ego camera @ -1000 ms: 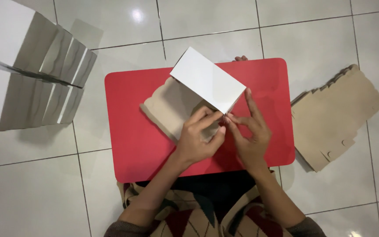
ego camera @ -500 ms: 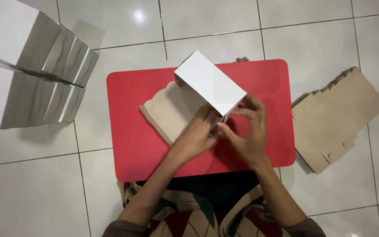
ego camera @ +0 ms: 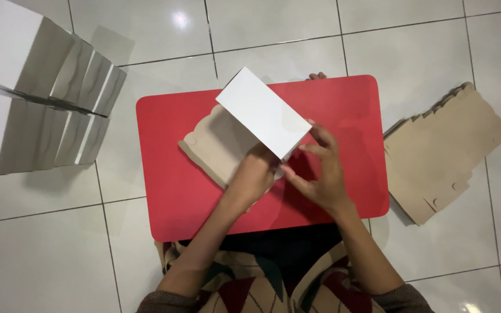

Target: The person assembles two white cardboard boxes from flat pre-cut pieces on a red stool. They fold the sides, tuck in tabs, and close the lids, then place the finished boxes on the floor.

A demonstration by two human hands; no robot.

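White box (ego camera: 263, 112): sitting tilted over the red tabletop (ego camera: 169, 197), partly folded, brown flap (ego camera: 215, 145) spreading flat beneath.
Left hand (ego camera: 256, 174): pressing at the box's near corner, fingers curling onto it.
Right hand (ego camera: 320, 174): touching the same corner, fingers apart.
Flat cardboard stack (ego camera: 442, 150): lying on the floor, right.
Finished boxes (ego camera: 30, 93): standing stacked, left.

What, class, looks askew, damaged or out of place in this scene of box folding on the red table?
Nothing looks damaged or spilled. The white cardboard box sits at a slant across the red table, but both hands, left hand and right hand, are working on it. One small oddity: toes peek past the table's far edge.
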